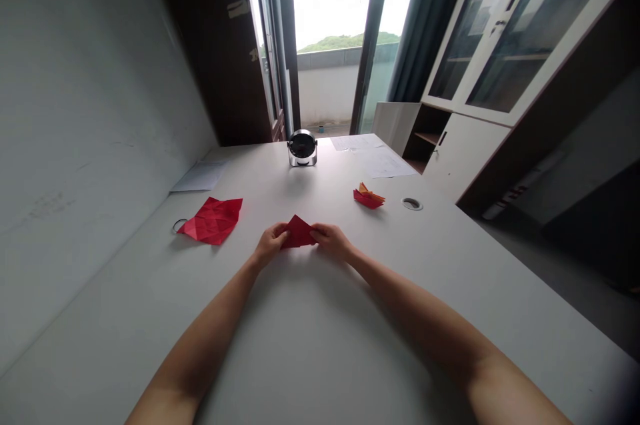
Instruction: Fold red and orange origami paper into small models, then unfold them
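Observation:
A small folded piece of red paper (299, 233), pointed at its top, is held between my two hands above the white table. My left hand (271, 241) pinches its left edge. At the right edge, the fingers of my right hand (330, 239) are closed on the same paper. A creased, unfolded red sheet (214, 221) lies to the left of my hands. Farther right rests a folded paper boat (369, 195) in red and orange.
The white table (320, 345) meets a wall on the left. A round black device on a silver stand (303, 147) is near the far edge. White papers (383, 161) lie far right, other sheets (200, 176) far left. A cable hole ring (412, 203) is at right.

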A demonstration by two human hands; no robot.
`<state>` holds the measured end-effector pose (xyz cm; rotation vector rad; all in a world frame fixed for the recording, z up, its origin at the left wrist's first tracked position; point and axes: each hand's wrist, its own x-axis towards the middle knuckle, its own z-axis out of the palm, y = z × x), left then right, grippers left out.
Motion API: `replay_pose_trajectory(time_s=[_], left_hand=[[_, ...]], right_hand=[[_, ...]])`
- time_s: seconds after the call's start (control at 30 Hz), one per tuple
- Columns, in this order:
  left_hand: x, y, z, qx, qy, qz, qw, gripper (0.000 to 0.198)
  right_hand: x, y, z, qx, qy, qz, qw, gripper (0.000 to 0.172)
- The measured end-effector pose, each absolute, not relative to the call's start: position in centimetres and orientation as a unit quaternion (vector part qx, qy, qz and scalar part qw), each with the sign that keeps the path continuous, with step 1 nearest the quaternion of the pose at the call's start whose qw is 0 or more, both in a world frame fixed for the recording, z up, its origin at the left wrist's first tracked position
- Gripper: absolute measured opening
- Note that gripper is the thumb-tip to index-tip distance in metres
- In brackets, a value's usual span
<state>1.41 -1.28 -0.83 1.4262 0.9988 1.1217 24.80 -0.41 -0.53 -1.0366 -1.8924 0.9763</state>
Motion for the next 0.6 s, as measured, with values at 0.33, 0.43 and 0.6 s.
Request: replay_pose_trajectory(time_s=[0.33, 0.43, 0.6], left_hand=[[0.98, -0.96, -1.46, 0.552, 0.431, 0.486, 0.522, 0.039], [0.86, -0.84, -1.53, 0.55, 0.436, 0.491, 0.516, 0.04], [0.84, -0.95, -1.27, 0.554, 0.43, 0.495, 0.514, 0.041]], right_hand=[[24.83, -0.24, -0.74, -0.405, -0.707, 0.429, 0.39, 0.025], [24.94, -0.14, -0.76, -0.415, -0.701, 0.422, 0.398, 0.025], [25.01, -0.01, -0.73, -0.415, -0.688, 0.438, 0.402, 0.027]])
